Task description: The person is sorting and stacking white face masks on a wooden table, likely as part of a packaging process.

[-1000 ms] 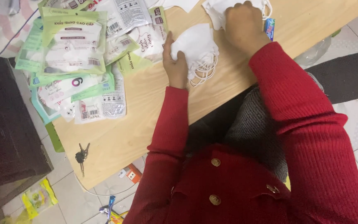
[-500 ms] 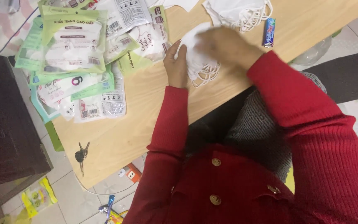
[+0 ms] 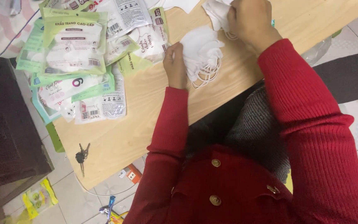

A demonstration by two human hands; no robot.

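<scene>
Nearest me: red sleeves, both arms reaching out over the wooden table (image 3: pixel 146 137). My left forearm runs nearly straight away from my body; the right one comes in from the right at a slant and goes farther.

Left hand (image 3: pixel 175 66): resting on the left edge of the stack of white masks (image 3: pixel 201 56), fingers curled onto the fabric, pinning it down. Whether the thumb is tucked under the stack I cannot tell. The stack lies immediately right of this hand, touching it, with its ear loops (image 3: pixel 206 76) spilling toward me on the near side. Its long axis runs roughly near to far, a little tilted.

Right hand (image 3: pixel 249 18): beyond and right of the stack, closed around a loose white mask (image 3: pixel 217 12) at the far edge of view. The fingers are bunched in the cloth, but how tightly I cannot make out. That loose mask sits just past the far end of the stack, close to it; contact is unclear. So the left hand is the nearer one to the stack, the right the nearer one to the single mask.

Left of my hands: a heap of mask packets (image 3: pixel 75 54), green and clear, well apart from the stack. On the table's near left corner: a bunch of keys (image 3: pixel 81 157).
</scene>
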